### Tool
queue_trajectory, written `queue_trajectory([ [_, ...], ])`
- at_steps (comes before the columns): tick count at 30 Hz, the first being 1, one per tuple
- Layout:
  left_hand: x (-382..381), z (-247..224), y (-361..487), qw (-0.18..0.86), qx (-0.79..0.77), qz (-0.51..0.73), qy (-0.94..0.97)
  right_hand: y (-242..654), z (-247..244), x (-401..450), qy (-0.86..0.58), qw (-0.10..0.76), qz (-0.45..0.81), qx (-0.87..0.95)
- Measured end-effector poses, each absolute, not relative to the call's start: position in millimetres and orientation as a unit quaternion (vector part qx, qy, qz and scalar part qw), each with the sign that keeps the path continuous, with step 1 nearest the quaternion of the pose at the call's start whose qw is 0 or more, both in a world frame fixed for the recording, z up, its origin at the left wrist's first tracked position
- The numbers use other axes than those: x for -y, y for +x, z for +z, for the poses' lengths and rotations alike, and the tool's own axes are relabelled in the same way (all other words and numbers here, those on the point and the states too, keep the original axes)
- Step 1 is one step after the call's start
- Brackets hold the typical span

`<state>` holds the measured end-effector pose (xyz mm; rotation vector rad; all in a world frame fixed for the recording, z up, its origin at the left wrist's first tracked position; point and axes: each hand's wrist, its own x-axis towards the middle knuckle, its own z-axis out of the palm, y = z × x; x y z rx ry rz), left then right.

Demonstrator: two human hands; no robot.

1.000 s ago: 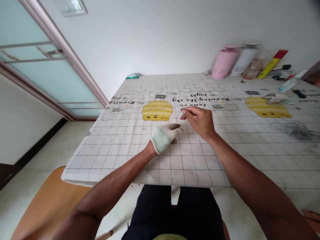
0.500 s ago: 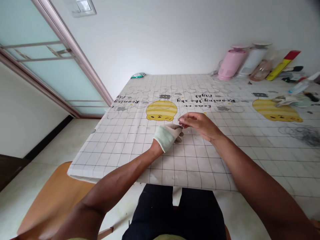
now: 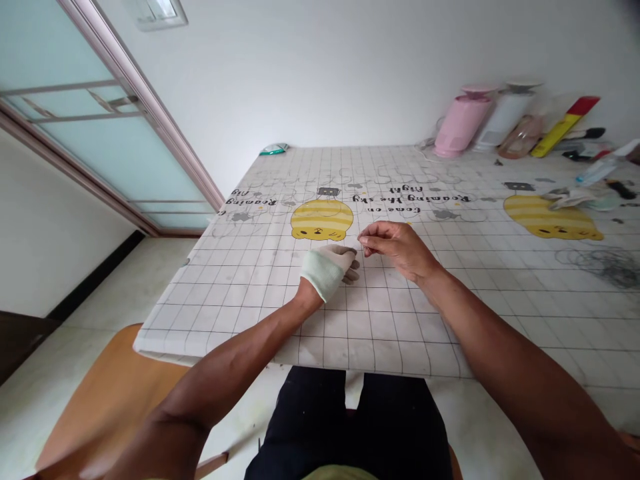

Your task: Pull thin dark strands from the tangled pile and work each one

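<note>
My left hand (image 3: 334, 268) wears a pale glove with grey fingertips and rests low over the checked tablecloth (image 3: 280, 287). Its thumb and forefinger are pinched together, but whatever they hold is too small to name. Just to its right is my bare right hand (image 3: 395, 247), thumb and fingertips also closed in a pinch. Anything between those fingertips is too fine to make out. A small gap separates the two hands. Beyond them a yellow striped bear print (image 3: 322, 220) shows on the cloth.
A tangle of thin dark wire (image 3: 613, 267) lies at the right. Farther back are a crumpled glove (image 3: 575, 198), a pink cylindrical device (image 3: 463, 123), a white one (image 3: 505, 117) and a yellow-red box (image 3: 565, 127). A green packet (image 3: 274, 150) sits at the far left corner. An orange chair (image 3: 110, 393) stands lower left.
My left hand has shifted slightly left, widening the gap between the hands. My right hand stays almost in place, still pinched.
</note>
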<state>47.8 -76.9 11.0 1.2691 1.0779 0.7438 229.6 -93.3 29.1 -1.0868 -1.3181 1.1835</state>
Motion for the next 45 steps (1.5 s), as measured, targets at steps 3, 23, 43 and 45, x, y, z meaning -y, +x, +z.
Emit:
queue_trajectory([
  [3,74,13,44,0.626,-0.467,0.351,0.518,236,31,92,-0.435,0.501,0.528,0.53],
  [23,78,35,37,0.692,-0.429,0.35,0.463,251,36,90,-0.431,0.446,0.598,0.508],
  [43,76,26,33,0.719,-0.37,0.37,0.457,228,34,98,-0.53,0.468,0.29,0.645],
  [45,76,22,36,0.721,-0.374,0.366,0.455,229,32,97,-0.541,0.468,0.278,0.641],
])
